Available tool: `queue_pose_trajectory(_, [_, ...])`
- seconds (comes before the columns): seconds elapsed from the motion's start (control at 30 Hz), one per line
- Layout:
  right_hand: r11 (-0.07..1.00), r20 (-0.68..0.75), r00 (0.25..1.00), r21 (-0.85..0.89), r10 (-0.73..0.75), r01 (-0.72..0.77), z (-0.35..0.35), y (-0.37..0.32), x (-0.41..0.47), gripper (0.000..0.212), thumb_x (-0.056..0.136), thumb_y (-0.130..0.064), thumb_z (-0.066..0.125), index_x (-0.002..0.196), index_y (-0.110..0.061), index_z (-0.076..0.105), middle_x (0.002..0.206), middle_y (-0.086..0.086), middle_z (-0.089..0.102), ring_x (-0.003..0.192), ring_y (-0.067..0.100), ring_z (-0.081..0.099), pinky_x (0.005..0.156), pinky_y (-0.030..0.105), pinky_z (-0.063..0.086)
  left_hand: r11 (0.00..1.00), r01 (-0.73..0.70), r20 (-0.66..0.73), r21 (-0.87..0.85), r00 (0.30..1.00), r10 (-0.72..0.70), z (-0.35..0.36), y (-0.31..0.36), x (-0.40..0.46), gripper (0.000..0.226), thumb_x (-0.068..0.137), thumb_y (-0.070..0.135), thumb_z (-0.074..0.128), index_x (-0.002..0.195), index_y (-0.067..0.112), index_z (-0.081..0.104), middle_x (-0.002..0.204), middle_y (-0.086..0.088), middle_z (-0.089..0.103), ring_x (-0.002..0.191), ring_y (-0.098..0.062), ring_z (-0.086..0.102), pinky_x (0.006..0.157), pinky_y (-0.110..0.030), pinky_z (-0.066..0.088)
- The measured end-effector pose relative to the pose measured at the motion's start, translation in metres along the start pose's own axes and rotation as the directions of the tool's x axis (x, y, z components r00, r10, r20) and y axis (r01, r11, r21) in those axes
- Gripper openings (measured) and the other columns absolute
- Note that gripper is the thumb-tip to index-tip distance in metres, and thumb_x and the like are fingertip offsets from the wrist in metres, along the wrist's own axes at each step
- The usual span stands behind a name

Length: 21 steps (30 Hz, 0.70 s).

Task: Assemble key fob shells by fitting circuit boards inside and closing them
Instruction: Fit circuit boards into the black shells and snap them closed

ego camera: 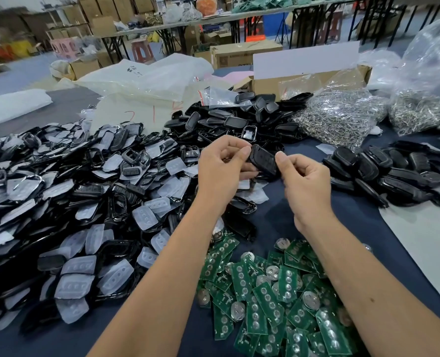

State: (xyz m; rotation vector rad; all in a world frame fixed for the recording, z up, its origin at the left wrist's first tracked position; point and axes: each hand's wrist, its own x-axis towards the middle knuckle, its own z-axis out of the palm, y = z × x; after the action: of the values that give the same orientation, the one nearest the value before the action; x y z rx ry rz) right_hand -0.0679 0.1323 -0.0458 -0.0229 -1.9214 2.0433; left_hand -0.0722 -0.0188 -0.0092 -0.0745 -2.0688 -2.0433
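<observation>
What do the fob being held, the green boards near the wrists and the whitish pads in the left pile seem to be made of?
Key fob shell, pinched by left hand and right hand: likely black moulded plastic, semi-gloss sheen.
Circuit boards: green laminate, probably fibreglass, with shiny metal discs.
Button pads: translucent, frosted; possibly silicone rubber.

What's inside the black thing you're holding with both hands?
The black key fob shell looks shut, pinched between the left hand and right hand, so its inside is hidden. Only its dark outer face shows. Loose green circuit boards lie on the table below.
</observation>
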Motion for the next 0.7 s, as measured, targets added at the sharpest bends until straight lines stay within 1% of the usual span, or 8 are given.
queue_pose_trajectory(0.1, [0.995, -0.046, 0.997, 0.075, 0.067, -0.063, -0.003, -0.001, 0.003, 0.035, 0.104, -0.037, 0.063, 0.083, -0.008, 0.066, 0.065, 0.009, 0.040, 0.054, 0.018, 0.036, 0.048, 0.027, 0.027, 0.995, 0.029, 0.049, 0.095, 0.998, -0.034, 0.017, 0.006, 0.011, 0.014, 0.101, 0.002, 0.059, 0.089, 0.008, 0.065, 0.088, -0.022, 0.072, 0.064, -0.022, 0.074, 0.063, -0.034, 0.063])
queue_pose_trajectory(0.2, [0.979, -0.135, 0.980, 0.158, 0.147, -0.125, -0.004, -0.002, 0.006, 0.035, 0.106, -0.030, 0.059, 0.084, -0.004, 0.063, 0.065, 0.006, 0.049, 0.052, 0.014, 0.046, 0.047, 0.026, 0.035, 0.979, 0.001, 0.087, 0.204, 0.996, -0.020, 0.039, 0.005, 0.021, 0.021, 0.099, 0.005, 0.061, 0.081, 0.016, 0.065, 0.087, -0.020, 0.073, 0.068, -0.023, 0.072, 0.062, -0.037, 0.064])
queue_pose_trajectory(0.33, [0.981, -0.374, 0.911, 0.147, 0.174, -0.127, -0.009, -0.002, 0.011, 0.034, 0.106, -0.025, 0.054, 0.078, -0.010, 0.065, 0.071, 0.009, 0.059, 0.068, 0.024, 0.049, 0.064, 0.043, 0.044, 0.953, -0.016, 0.106, 0.303, 0.994, -0.017, 0.077, -0.004, 0.028, 0.018, 0.097, 0.013, 0.063, 0.082, 0.020, 0.070, 0.084, -0.012, 0.073, 0.084, -0.037, 0.071, 0.081, -0.056, 0.061])
queue_pose_trajectory(0.4, [0.969, -0.460, 0.862, 0.210, 0.213, -0.127, -0.012, -0.006, 0.014, 0.030, 0.106, -0.020, 0.049, 0.084, -0.017, 0.068, 0.082, 0.009, 0.069, 0.072, 0.026, 0.060, 0.070, 0.047, 0.053, 0.965, -0.004, 0.139, 0.263, 0.990, -0.034, 0.096, -0.009, 0.027, 0.017, 0.099, 0.014, 0.061, 0.089, 0.017, 0.074, 0.082, -0.011, 0.074, 0.077, -0.034, 0.070, 0.082, -0.056, 0.060])
queue_pose_trajectory(0.47, [0.958, -0.544, 0.804, 0.268, 0.238, -0.102, -0.016, -0.010, 0.020, 0.026, 0.107, -0.014, 0.044, 0.099, -0.015, 0.069, 0.103, 0.013, 0.074, 0.092, 0.030, 0.071, 0.086, 0.050, 0.060, 0.983, 0.000, 0.211, 0.183, 0.977, -0.039, 0.116, -0.010, 0.023, 0.023, 0.104, 0.014, 0.055, 0.102, 0.014, 0.078, 0.082, -0.009, 0.073, 0.070, -0.024, 0.064, 0.080, -0.045, 0.059])
queue_pose_trajectory(0.53, [0.951, -0.596, 0.766, 0.303, 0.242, -0.064, -0.022, -0.014, 0.025, 0.026, 0.108, -0.009, 0.043, 0.115, -0.010, 0.068, 0.115, 0.014, 0.072, 0.108, 0.028, 0.071, 0.096, 0.042, 0.059, 0.997, 0.055, 0.293, 0.060, 0.953, -0.071, 0.134, -0.009, 0.017, 0.029, 0.108, 0.019, 0.048, 0.118, 0.015, 0.075, 0.091, -0.008, 0.071, 0.076, -0.020, 0.059, 0.080, -0.037, 0.052])
queue_pose_trajectory(0.67, [0.913, -0.544, 0.807, 0.407, 0.229, 0.016, -0.036, -0.017, 0.032, 0.022, 0.106, -0.003, 0.048, 0.123, -0.005, 0.062, 0.116, 0.015, 0.072, 0.105, 0.025, 0.072, 0.098, 0.044, 0.056, 0.983, 0.158, 0.317, -0.091, 0.940, -0.122, 0.152, -0.012, 0.010, 0.034, 0.110, 0.031, 0.044, 0.130, 0.021, 0.070, 0.108, -0.004, 0.074, 0.079, -0.001, 0.061, 0.088, -0.026, 0.052])
queue_pose_trajectory(0.7, [0.886, -0.518, 0.817, 0.463, 0.253, 0.020, -0.036, -0.019, 0.033, 0.032, 0.106, -0.002, 0.050, 0.136, -0.009, 0.056, 0.121, 0.014, 0.070, 0.108, 0.024, 0.073, 0.099, 0.044, 0.057, 0.980, 0.166, 0.297, -0.114, 0.946, -0.125, 0.152, -0.014, 0.009, 0.034, 0.111, 0.032, 0.044, 0.129, 0.021, 0.070, 0.107, -0.001, 0.073, 0.080, 0.000, 0.062, 0.087, -0.025, 0.052])
